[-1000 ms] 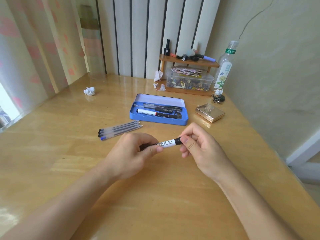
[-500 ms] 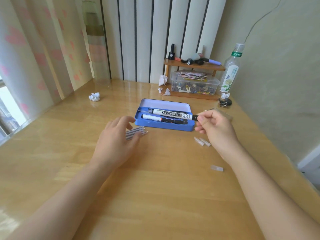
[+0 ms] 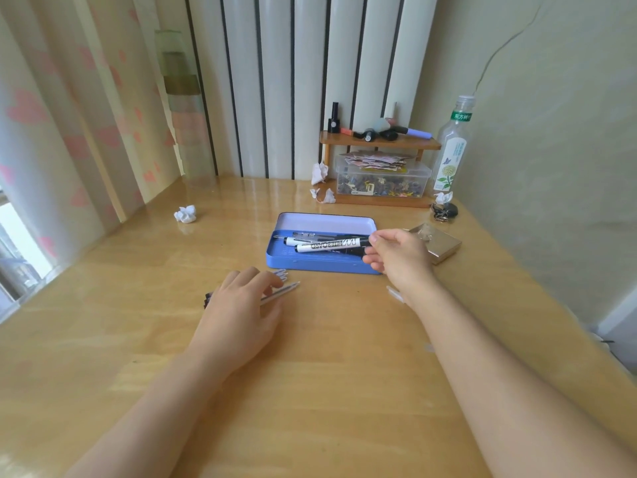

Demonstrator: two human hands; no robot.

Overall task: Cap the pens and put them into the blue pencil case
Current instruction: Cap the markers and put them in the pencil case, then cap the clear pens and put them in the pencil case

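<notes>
Whiteboard marker point(image 3: 329, 245) now lower into case point(image 3: 324, 265)

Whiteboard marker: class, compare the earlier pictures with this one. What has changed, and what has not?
The left hand let go of the whiteboard marker and dropped onto the thin pens on the desk. The right hand carried the marker into the blue pencil case, keeping its grip. The case stayed put.

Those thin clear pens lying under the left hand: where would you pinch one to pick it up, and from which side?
Probably mid-barrel, from above. The thin pens lie flat on the table, side by side, tips towards the blue pencil case. The left hand already rests over their middle; thumb and fingers pinching across one barrel should lift it level.
</notes>
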